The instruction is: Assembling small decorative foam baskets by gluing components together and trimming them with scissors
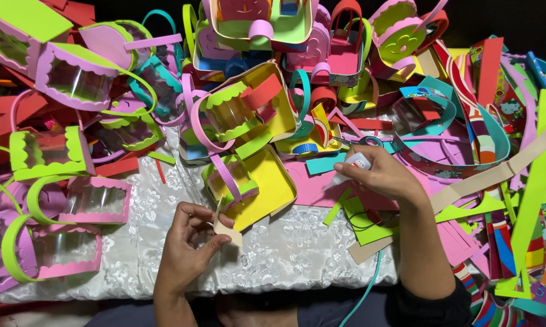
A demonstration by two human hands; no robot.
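My left hand point(191, 242) pinches a small beige foam piece point(227, 231) above the white lace cloth point(285, 248). The piece touches the lower corner of a yellow foam box point(267, 181) with a green and purple scalloped window front point(231, 175). My right hand point(385, 175) is raised to the right of the box and grips a small white glue tube point(353, 163), its tip pointing left and down. The hands are apart, about a box width from each other.
Heaps of coloured foam baskets ring the cloth: pink and green ones point(73, 200) at left, yellow and purple ones point(248, 109) behind. Loose foam strips point(497, 175) and scraps cover the right. Scissors point(360, 141) and a blue tape roll point(304, 148) lie behind my right hand.
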